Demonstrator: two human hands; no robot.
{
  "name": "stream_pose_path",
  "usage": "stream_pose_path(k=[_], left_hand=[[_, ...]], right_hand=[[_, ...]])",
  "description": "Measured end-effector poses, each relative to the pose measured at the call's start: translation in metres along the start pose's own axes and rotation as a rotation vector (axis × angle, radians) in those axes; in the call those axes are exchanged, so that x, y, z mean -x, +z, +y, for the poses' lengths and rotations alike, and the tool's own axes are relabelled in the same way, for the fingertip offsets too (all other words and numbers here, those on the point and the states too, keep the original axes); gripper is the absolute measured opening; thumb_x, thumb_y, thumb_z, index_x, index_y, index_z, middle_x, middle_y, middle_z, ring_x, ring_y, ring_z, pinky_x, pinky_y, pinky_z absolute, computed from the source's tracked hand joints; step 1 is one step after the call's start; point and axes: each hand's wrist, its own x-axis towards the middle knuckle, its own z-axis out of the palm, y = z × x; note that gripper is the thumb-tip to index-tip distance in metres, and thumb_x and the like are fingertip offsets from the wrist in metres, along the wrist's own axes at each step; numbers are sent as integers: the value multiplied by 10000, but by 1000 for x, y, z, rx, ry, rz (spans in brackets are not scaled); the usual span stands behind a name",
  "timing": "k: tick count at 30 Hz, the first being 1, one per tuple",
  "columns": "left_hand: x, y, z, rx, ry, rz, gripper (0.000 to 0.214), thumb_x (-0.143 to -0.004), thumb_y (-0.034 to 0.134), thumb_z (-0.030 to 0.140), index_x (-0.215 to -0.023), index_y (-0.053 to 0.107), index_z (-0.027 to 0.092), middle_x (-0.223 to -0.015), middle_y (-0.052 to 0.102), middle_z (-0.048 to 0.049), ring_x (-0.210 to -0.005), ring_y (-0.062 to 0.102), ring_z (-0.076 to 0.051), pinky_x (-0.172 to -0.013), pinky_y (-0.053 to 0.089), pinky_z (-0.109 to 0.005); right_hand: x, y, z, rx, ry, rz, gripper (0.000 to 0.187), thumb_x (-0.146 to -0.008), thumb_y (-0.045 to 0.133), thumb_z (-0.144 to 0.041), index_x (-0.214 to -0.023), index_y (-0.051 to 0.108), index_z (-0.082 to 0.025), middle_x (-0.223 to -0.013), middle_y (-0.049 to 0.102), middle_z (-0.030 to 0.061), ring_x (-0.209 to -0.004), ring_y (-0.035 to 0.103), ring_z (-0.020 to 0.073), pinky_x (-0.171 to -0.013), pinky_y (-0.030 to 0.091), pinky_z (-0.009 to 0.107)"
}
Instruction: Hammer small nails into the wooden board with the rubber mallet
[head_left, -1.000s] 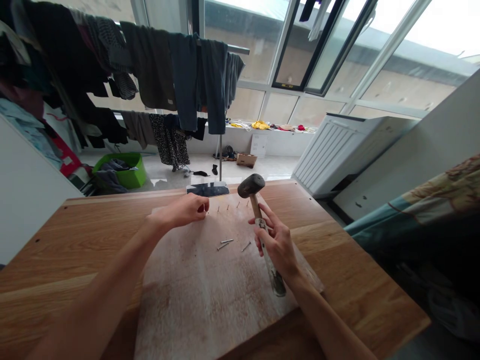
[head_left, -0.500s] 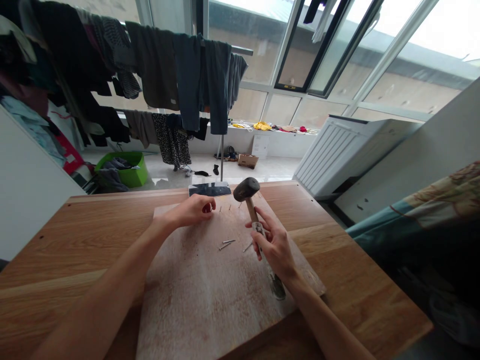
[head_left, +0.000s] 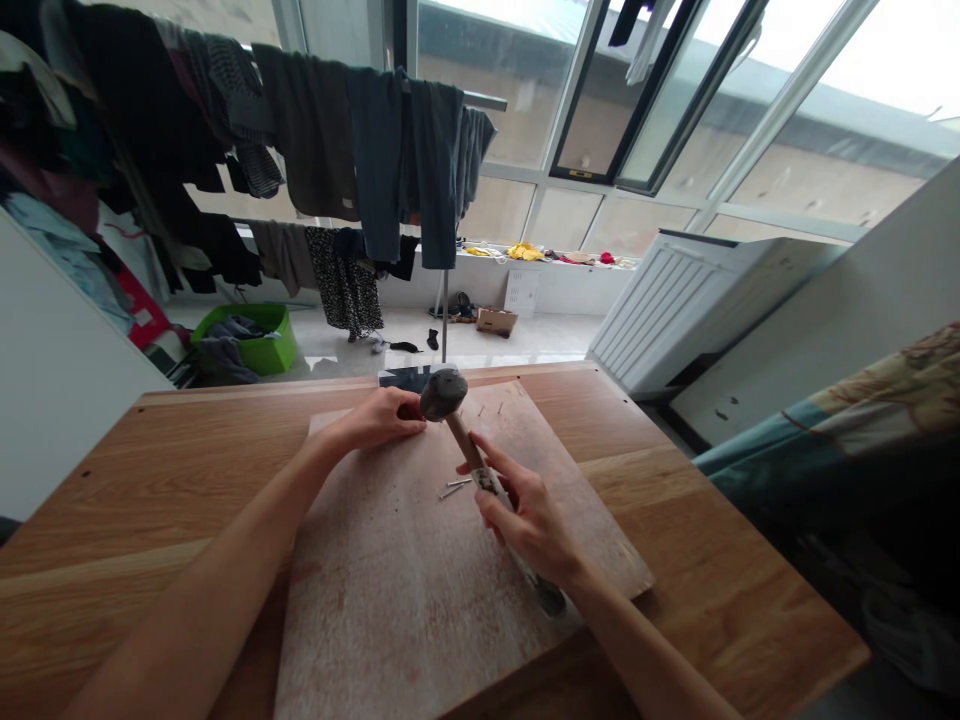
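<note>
My right hand (head_left: 525, 510) is wrapped round the handle of a mallet (head_left: 444, 394) with a dark, rounded head, raised over the far part of a worn wooden board (head_left: 375, 590). Close beside the mallet head, the fingers of my left hand (head_left: 390, 415) are pinched at the board's surface on a nail, mostly hidden by fingers and mallet. To the right of the head, several thin nails, one of them here (head_left: 500, 408), stand upright in a row. Loose nails (head_left: 452, 491) lie mid-board, partly behind my right hand.
The board rests on a wooden table (head_left: 675, 500). A dark flat phone-like slab (head_left: 405, 378) lies at the table's far edge, partly behind the mallet. Beyond are a green tub (head_left: 270, 350), hanging laundry (head_left: 375, 150) and a white ribbed unit (head_left: 660, 310).
My right hand has carried the mallet left, bringing its head from over the standing nails to beside my left fingers. My left hand has barely moved.
</note>
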Motion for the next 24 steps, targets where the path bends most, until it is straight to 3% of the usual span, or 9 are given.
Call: stream_pose_path(k=[9,15,20,22,24], left_hand=[[-1,0,0,-37,22,8,153,-725,644,317,-703,639,166,-617,550,47,-584,465,-106,-558,340,-221],[1,-1,3,-131,18,13,272,-728,712,398,-830,588,180,-688,553,38,-629,496,-130,-570,368,-239],[7,1,39,-335,201,137,247,-823,674,396,-865,561,181,-784,583,3,-671,504,-136,-599,366,-260],[12,15,60,-373,325,96,164,-864,633,337,-888,594,179,-831,619,-13,-704,545,-141,-621,392,-264],[17,39,79,-463,439,-55,134,-866,633,299,-921,633,176,-910,667,-38,-777,606,-165,-675,439,-282]], right_hand=[[0,2,-1,99,6,20,638,-861,566,-149,-1485,492,-257,-1149,738,72,-521,535,70,-444,459,188],[-3,-3,-3,-59,65,86,623,-833,584,-180,-1448,521,-257,-1129,719,73,-547,559,83,-397,456,182],[-6,-8,-7,-201,38,321,631,-822,603,-228,-1445,501,-246,-1161,685,85,-501,518,72,-348,437,197],[-7,-11,-9,-227,19,400,618,-810,609,-226,-1422,520,-236,-1143,687,84,-483,501,66,-349,433,202],[-9,-15,-10,-259,15,466,629,-799,619,-235,-1420,518,-226,-1127,690,86,-475,492,65,-348,426,206]])
